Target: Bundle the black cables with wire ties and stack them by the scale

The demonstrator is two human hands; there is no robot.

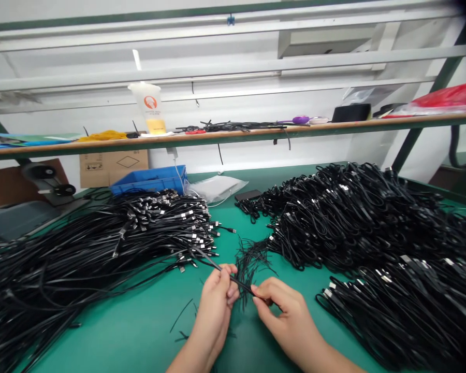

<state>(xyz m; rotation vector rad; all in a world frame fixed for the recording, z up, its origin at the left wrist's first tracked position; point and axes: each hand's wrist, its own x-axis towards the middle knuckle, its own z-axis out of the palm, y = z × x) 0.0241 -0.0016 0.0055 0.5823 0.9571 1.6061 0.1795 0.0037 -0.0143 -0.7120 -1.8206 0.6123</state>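
Observation:
Black cable [238, 282] stretches between my two hands over the green mat. My left hand [219, 292] has its fingers wrapped round it, and a length runs out past that hand to the upper left. On the right, my right hand [281, 305] pinches the cable between thumb and forefinger. Just behind the hands lies a loose heap of short black ties [254, 256]. Long straight cables [81, 259] with metal plugs pile up at the left. Coiled cables [334, 212] form a big heap at the right, with bundled ones [404, 300] nearer the front.
A blue bin [149, 180], a cardboard box [114, 166] and a plastic bag [217, 187] stand at the back. The shelf [225, 137] above holds a drink cup [149, 109] and more ties. A grey device [21, 217] sits at the far left.

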